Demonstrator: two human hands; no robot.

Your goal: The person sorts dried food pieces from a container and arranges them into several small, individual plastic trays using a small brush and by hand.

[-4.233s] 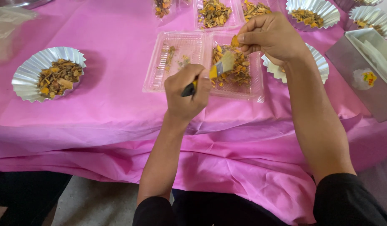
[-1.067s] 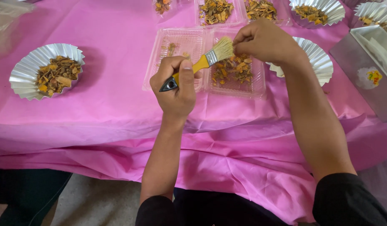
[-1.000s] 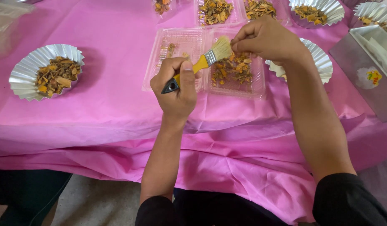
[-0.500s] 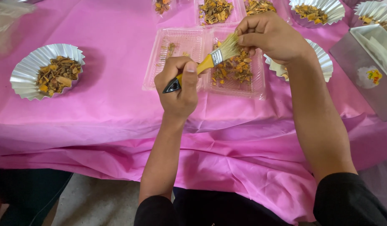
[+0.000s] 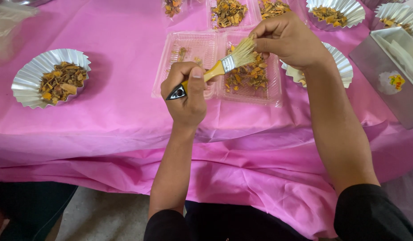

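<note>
Pink cloth (image 5: 103, 120) underneath; brush (image 5: 215, 69) was gripped tight by left hand (image 5: 186, 96), bristles pinched beyond by right hand (image 5: 289, 40); light strokes were advisable.

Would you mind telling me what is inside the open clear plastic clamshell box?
The clear clamshell box holds orange-brown dried pieces in its right half and a few in the left. The brush and right hand cover some.

Left hand (image 5: 186, 96) grips yellow-handled brush (image 5: 215, 70); bristles meet right hand (image 5: 284, 38) fingertips above open clear clamshell tray (image 5: 188, 49) holding orange-brown pieces (image 5: 249, 76).
</note>
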